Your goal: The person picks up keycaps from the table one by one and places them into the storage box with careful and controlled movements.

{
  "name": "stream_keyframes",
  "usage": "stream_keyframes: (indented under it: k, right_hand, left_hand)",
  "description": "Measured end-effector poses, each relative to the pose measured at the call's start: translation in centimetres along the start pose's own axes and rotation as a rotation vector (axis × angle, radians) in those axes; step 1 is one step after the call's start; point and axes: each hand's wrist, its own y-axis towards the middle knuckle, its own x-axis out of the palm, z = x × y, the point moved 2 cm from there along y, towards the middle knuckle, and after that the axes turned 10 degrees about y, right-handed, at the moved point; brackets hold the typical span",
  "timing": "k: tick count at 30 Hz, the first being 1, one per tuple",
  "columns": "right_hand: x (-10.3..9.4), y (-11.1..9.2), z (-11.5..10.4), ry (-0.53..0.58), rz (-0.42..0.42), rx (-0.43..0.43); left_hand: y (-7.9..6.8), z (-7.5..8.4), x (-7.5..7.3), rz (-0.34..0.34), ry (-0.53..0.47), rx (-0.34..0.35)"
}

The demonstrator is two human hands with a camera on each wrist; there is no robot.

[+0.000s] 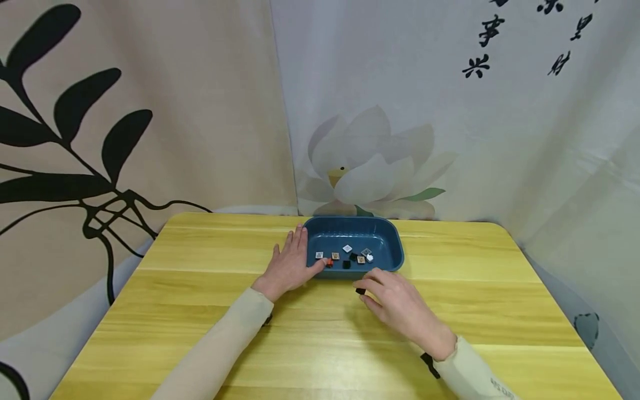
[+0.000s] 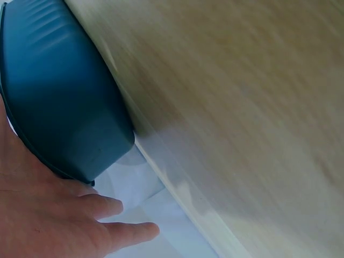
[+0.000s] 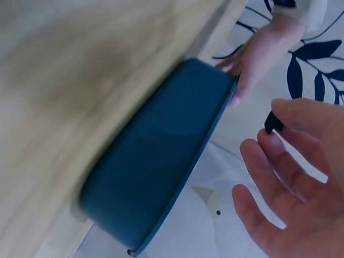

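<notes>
A blue rectangular tray [image 1: 350, 226] stands near the table's far edge, with several small square pieces in it. My left hand [image 1: 285, 268] rests against the tray's left end, fingers straight along the outside and thumb reaching over the near left corner. Beside that thumb lies a small orange-red piece [image 1: 329, 263]. Just in front of the tray's near side, my right hand [image 1: 402, 304] pinches a small black piece [image 1: 360, 291] between thumb and forefinger. In the right wrist view this black piece [image 3: 273, 122] shows an angular, notched outline; its exact kind is unclear.
Inside the tray are white pieces [image 1: 347, 249], black pieces [image 1: 346, 265] and tan-faced pieces [image 1: 335, 256]. The wooden table [image 1: 310, 344] extends toward me. Behind it hangs a printed curtain [image 1: 225, 111].
</notes>
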Motion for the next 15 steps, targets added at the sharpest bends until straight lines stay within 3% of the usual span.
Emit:
stream_keyframes:
  k: [7, 15]
  right_hand:
    - [-0.2, 2.0, 1.5, -0.020, 0.067, 0.051]
    - [0.4, 4.2, 3.2, 0.001, 0.071, 0.138]
  left_hand:
    - [0.0, 0.0, -0.1, 0.005, -0.020, 0.007]
    - [0.0, 0.0, 0.0, 0.008, -0.034, 0.009]
